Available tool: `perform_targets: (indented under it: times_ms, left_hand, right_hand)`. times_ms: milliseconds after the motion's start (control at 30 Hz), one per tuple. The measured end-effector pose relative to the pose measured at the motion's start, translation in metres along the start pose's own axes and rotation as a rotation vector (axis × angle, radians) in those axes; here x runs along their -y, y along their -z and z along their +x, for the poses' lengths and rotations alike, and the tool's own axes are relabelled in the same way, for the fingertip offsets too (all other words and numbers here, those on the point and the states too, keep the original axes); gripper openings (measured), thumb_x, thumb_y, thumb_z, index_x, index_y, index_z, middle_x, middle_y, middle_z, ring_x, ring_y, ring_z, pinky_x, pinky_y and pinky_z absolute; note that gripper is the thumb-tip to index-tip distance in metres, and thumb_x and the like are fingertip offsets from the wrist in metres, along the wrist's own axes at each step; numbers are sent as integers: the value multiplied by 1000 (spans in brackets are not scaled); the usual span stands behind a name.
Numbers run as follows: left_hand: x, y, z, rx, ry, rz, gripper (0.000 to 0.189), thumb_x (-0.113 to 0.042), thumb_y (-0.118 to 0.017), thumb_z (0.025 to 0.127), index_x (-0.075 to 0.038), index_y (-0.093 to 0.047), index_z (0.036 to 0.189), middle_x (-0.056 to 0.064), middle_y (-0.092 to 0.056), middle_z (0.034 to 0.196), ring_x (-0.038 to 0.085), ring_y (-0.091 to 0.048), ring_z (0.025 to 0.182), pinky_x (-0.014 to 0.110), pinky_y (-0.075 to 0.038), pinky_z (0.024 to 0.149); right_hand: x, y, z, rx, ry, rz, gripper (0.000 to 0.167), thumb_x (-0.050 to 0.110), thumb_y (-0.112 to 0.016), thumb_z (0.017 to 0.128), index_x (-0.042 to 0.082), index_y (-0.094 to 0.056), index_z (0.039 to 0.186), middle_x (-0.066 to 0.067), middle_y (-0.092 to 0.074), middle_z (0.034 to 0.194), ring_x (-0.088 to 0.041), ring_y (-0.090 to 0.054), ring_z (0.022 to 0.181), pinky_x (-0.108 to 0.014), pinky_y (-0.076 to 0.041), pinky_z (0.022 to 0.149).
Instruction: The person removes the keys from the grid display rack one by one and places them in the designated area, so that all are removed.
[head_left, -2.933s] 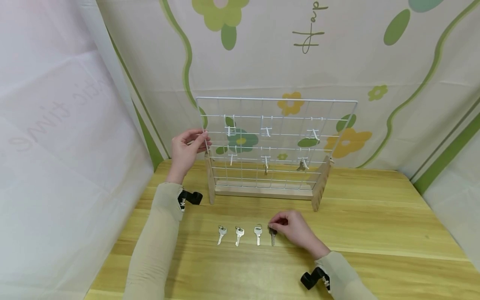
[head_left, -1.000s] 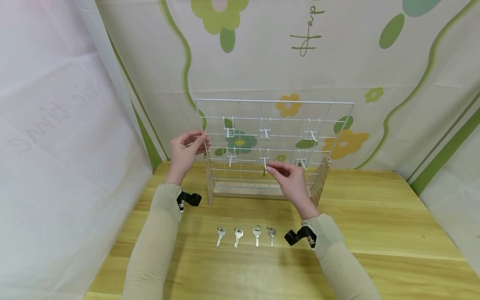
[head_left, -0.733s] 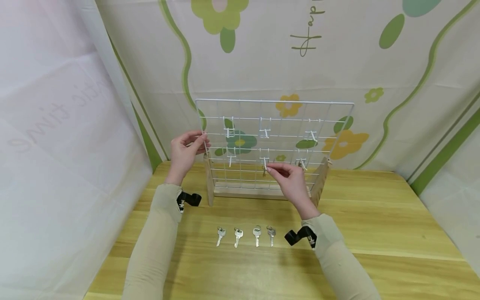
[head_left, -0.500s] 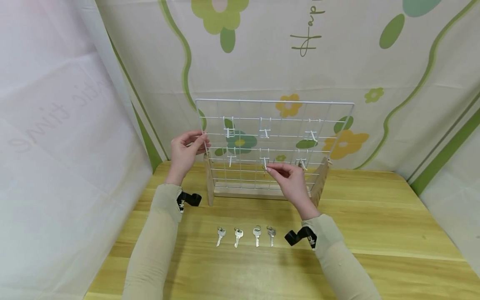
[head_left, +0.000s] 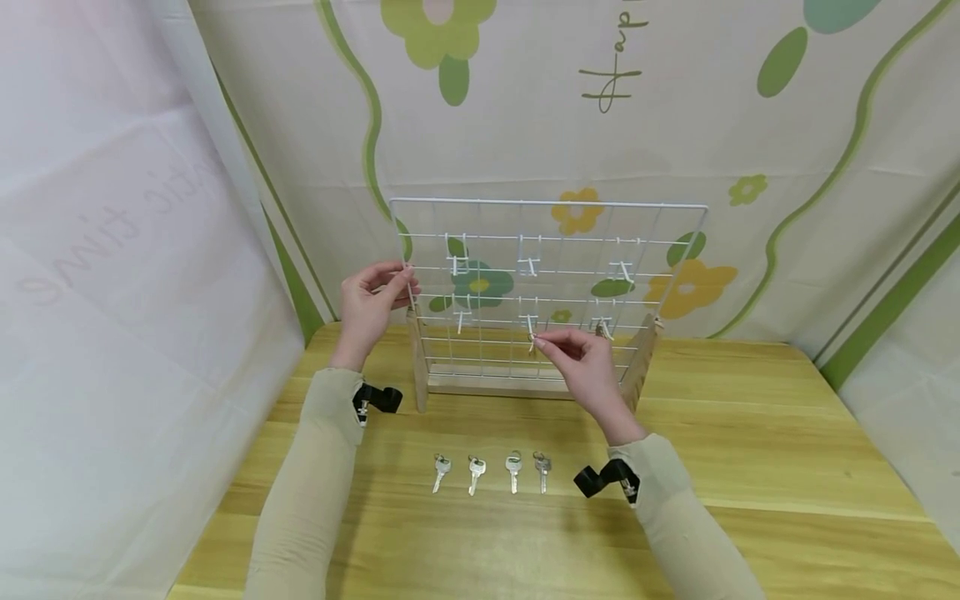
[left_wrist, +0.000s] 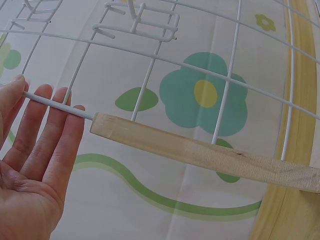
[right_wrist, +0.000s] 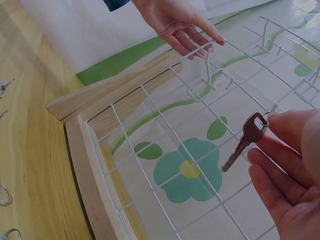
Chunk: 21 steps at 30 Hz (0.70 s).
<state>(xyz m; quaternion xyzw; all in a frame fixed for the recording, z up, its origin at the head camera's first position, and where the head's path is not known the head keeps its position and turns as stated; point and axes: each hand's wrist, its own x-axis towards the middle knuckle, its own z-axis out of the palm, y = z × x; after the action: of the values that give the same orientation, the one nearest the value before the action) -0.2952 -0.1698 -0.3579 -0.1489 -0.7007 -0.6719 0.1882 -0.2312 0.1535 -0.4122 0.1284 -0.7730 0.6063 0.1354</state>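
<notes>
My left hand (head_left: 367, 307) pinches the left edge of a white wire grid rack (head_left: 547, 202) between thumb and fingers. In front of the lower middle hook (head_left: 529, 323), my right hand (head_left: 588, 375) pinches the small ring of a key (right_wrist: 246, 137). The right wrist view shows this key, dark and slanting, beside the hook's tip; whether its ring is still on the hook I cannot tell. Another key (head_left: 601, 329) hangs at the lower right hook, partly behind my fingers. Several silver keys lie in a row on the table, the rightmost key (head_left: 543, 472) somewhat darker.
Wooden feet, including the left one (head_left: 418, 362), hold the rack up on the wooden table (head_left: 750, 467). A patterned cloth (head_left: 510, 125) hangs close behind it. Other white hooks, such as the upper right hook (head_left: 622, 271), jut forward from the grid.
My right hand has gone from the rightmost key on the table up to the key at the lower middle hook, then shifted slightly down. The left hand keeps its hold on the rack.
</notes>
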Motion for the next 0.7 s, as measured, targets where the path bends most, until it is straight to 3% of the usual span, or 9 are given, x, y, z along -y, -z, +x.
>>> perform_targets:
  times_ms: [133,300,467,700]
  left_hand:
    - [-1,0,0,2,-6,-10,36,-20,-71,99,12,-67,116,15,-74,95,21,-75,81,34,-63,76]
    - [-1,0,0,0,0,-12,33,-21,-72,98,9,-69,114,14,-74,95,21,-75,82,34,-63,76]
    - [0,0,0,-1,7,-9,33,-22,-72,98,7,-70,114,15,-74,96,21,-75,82,34,-63,77]
    - [-1,0,0,-7,12,-12,27,-21,-73,97,2,-73,112,15,-74,96,21,-75,82,34,-63,76]
  right_hand:
    - [3,1,-2,-7,8,20,16,17,-78,94,5,-77,103,-9,-74,104,-28,-68,91,-22,-57,73]
    - [9,4,-5,-11,8,18,16,15,-78,94,2,-77,104,-11,-73,105,-35,-68,90,-21,-56,69]
    - [14,9,-11,-16,-12,5,20,23,-79,93,6,-77,102,-7,-73,102,-27,-67,87,-21,-56,68]
    - [7,20,-23,-35,13,-2,13,11,-79,92,1,-76,100,-13,-74,97,-19,-67,78,-20,-54,61]
